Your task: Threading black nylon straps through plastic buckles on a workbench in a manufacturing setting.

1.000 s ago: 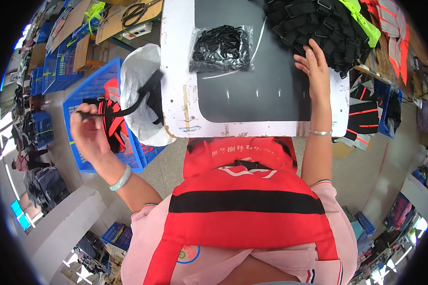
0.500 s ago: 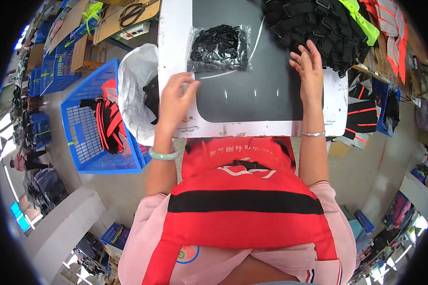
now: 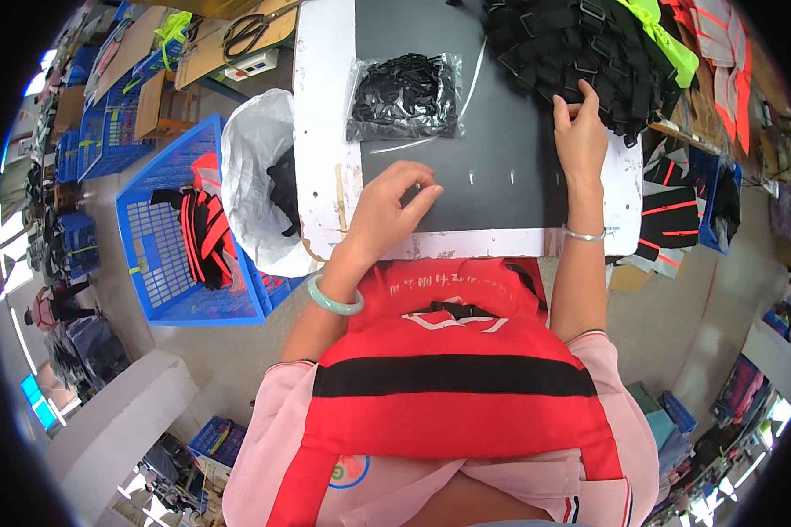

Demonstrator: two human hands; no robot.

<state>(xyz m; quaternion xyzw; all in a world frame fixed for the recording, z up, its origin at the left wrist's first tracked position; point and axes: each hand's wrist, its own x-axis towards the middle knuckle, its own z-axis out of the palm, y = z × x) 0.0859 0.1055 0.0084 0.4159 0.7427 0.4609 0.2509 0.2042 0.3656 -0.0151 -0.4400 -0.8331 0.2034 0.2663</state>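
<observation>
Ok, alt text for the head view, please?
Seen from above, a person's left hand rests on a dark work table while the right hand touches a pile of black straps; a bag of black buckles lies between.

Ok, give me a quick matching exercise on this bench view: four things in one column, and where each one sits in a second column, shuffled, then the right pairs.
Things:
1. clear bag of black buckles
2. pile of black straps
3. white plastic bag
4. blue crate

Places:
A. on the floor, left of the table, holding red and black straps
B. far right of the dark table top, by the right hand
C. hanging at the table's left edge
D. on the dark table top, beyond the left hand

Pairs: 1-D, 2-B, 3-C, 4-A
</observation>
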